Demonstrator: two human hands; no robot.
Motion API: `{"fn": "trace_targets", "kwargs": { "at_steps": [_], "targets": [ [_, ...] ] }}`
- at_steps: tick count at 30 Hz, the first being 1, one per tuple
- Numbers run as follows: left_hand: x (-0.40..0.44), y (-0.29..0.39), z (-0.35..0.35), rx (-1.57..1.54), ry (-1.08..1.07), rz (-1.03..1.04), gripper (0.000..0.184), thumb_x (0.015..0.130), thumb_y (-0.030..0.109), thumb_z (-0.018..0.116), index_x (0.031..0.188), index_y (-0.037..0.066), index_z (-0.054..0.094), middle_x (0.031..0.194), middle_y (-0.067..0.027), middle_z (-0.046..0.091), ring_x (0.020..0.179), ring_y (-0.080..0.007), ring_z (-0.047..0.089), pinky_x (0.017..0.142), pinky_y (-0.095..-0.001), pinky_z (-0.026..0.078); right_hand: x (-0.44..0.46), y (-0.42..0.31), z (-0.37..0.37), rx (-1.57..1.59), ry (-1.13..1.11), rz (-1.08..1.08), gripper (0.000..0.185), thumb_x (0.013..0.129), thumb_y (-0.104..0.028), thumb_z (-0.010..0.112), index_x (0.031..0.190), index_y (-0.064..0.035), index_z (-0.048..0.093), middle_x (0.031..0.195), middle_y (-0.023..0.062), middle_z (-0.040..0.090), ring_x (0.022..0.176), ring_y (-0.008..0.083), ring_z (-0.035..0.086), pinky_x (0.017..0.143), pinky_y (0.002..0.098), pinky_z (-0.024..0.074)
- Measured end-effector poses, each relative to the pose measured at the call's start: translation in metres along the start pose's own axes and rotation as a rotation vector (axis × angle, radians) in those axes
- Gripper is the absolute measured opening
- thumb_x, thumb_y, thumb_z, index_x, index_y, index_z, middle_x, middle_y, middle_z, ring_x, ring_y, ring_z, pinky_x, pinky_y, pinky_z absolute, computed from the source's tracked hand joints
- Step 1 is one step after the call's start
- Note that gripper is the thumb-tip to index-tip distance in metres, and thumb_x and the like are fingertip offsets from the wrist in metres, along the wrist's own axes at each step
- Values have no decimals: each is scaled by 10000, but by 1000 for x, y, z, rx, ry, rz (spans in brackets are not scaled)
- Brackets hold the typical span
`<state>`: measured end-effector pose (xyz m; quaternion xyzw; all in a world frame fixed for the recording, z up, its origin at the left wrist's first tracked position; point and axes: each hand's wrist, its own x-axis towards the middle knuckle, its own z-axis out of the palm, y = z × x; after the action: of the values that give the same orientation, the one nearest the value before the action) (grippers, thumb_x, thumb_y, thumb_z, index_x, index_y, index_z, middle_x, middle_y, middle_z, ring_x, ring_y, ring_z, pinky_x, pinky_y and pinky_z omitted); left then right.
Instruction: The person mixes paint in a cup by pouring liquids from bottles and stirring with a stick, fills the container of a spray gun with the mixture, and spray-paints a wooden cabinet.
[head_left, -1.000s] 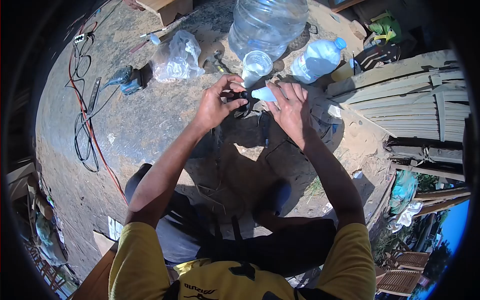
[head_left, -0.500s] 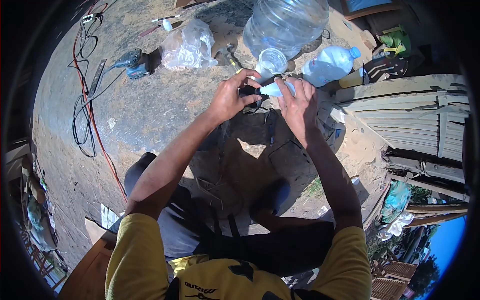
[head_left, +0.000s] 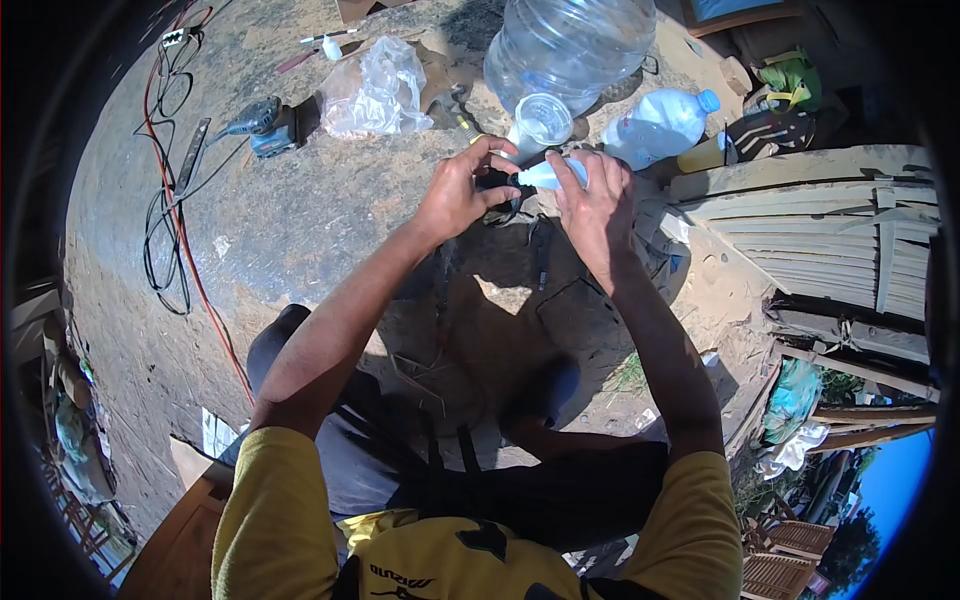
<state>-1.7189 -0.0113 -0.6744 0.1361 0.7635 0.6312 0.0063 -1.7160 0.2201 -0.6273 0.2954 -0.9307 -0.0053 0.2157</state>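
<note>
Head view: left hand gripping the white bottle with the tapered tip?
No, the right hand grips the white bottle, its tip at the black piece in the left hand.

Blue sander (head_left: 273, 132) near plastic bag (head_left: 378, 92)

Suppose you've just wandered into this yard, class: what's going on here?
A person's left hand holds a small dark piece, while the right hand grips a small pale bottle lying sideways, its narrow tip at the dark piece. Whether anything is coming out is too small to tell. Just beyond the hands are a clear cup and a blue-capped bottle.
</note>
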Motion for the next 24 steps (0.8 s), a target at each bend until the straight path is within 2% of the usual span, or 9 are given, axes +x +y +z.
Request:
{"fn": "trace_targets", "kwargs": {
  "at_steps": [8, 11, 14, 16, 17, 19, 20, 21, 24],
  "targets": [
    [0, -4, 0, -42, 1, 5, 580, 834, 28, 879, 1339, 52, 595, 1143, -75, 788, 1108, -214, 755, 949, -396, 582, 0, -1, -2, 18, 17, -5, 512, 822, -161, 814, 1324, -186, 717, 1213, 70, 627, 1151, 274, 580, 1040, 472, 440],
    [0, -5, 0, -4, 18, 11, 525, 841, 22, 870, 1300, 47, 616, 1107, -84, 795, 1066, -177, 745, 937, -377, 613, -1, -1, -2, 67, 4, 27, 536, 793, -165, 843, 1315, -186, 721, 1197, 67, 627, 1133, 271, 579, 1044, 462, 425],
    [-1, -6, -4, -6, 6, 8, 525, 844, 16, 860, 1302, 56, 608, 1108, -102, 799, 1084, -217, 760, 909, -391, 610, -5, -2, 4, 172, -3, 97, 556, 769, -172, 870, 1306, -186, 725, 1182, 61, 627, 1126, 270, 575, 1027, 451, 415],
    [1, -10, -10, 202, -32, 70, 487, 873, -6, 804, 1307, 63, 595, 1096, -152, 787, 1072, -306, 762, 874, -431, 603, -11, -2, 11, 237, -2, 158, 561, 761, -175, 881, 1300, -185, 728, 1174, 57, 627, 1125, 270, 573, 1014, 446, 413],
    [2, -12, -13, 201, -47, 74, 487, 873, -6, 804, 1307, 63, 595, 1096, -152, 787, 1072, -306, 762, 874, -431, 603, -14, -3, 13, 266, -4, 173, 562, 777, -165, 869, 1318, -187, 721, 1184, 56, 632, 1132, 273, 579, 1010, 451, 415],
    [2, -15, -17, 448, -105, 151, 466, 888, -20, 745, 1315, 67, 579, 1086, -194, 764, 1033, -379, 744, 858, -473, 590, -19, -2, 17, 290, -8, 206, 563, 793, -155, 857, 1336, -189, 713, 1194, 54, 638, 1140, 276, 585, 1005, 456, 416],
    [1, -16, -17, 554, -113, 203, 445, 902, -15, 667, 1328, 67, 573, 1065, -214, 749, 1009, -402, 730, 866, -491, 581, -21, -2, 17, 276, -11, 199, 563, 790, -156, 860, 1332, -189, 715, 1193, 51, 638, 1139, 275, 584, 998, 455, 416],
    [1, -16, -19, 551, -130, 209, 445, 902, -15, 667, 1328, 67, 573, 1065, -214, 749, 1009, -402, 730, 866, -491, 581, -22, -2, 18, 263, -14, 193, 563, 786, -157, 864, 1329, -189, 716, 1191, 49, 637, 1138, 274, 583, 990, 453, 415],
    [0, -12, -21, 872, -216, 295, 490, 900, -4, 566, 1384, 70, 547, 1038, -242, 740, 1124, -394, 695, 960, -469, 564, -25, -2, 19, 254, 1, 191, 555, 788, -161, 864, 1323, -189, 720, 1184, 44, 638, 1140, 274, 581, 1001, 452, 414]
  ]
}}
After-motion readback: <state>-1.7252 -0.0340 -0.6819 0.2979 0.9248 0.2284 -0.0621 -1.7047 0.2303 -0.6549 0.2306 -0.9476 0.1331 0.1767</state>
